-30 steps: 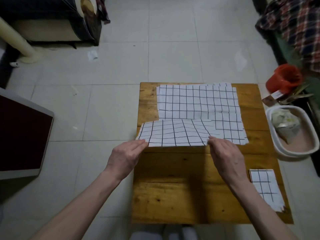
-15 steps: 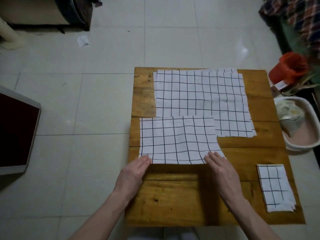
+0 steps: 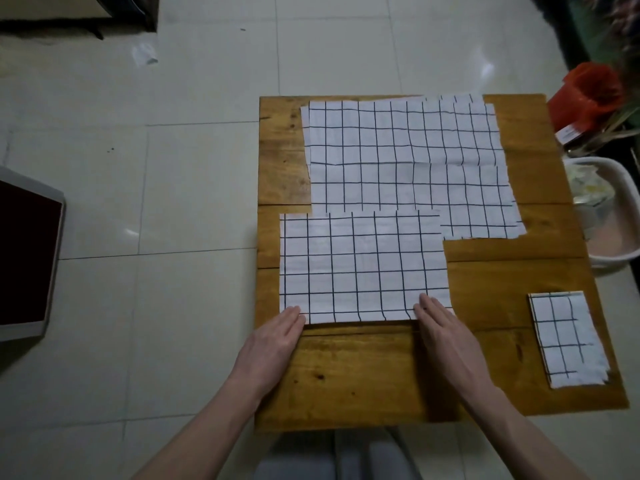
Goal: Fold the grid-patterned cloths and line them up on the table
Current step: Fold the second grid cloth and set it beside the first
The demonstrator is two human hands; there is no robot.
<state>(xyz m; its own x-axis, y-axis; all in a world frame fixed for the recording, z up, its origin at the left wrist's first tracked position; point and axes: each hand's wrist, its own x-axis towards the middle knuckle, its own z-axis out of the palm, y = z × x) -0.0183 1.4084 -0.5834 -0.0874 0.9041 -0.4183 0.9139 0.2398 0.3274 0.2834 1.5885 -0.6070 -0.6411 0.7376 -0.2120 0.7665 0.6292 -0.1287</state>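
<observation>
A white cloth with a black grid [image 3: 363, 268] lies flat on the left middle of the wooden table [image 3: 363, 375]. My left hand [image 3: 273, 344] lies flat with its fingertips on the cloth's near left corner. My right hand [image 3: 443, 334] presses straight fingers on the near right edge. Behind it a stack of larger grid cloths [image 3: 408, 161] lies spread over the far half of the table. A small folded grid cloth [image 3: 568, 341] sits at the table's near right.
A white basin [image 3: 609, 216] with crumpled stuff stands on the floor right of the table, a red bucket [image 3: 588, 95] behind it. A dark framed panel [image 3: 24, 254] lies on the tiled floor at left. My knees show below the table's near edge.
The cloth has been drawn toward me off the stack and laid flat. Both hands moved nearer with it and now rest on its near edge.
</observation>
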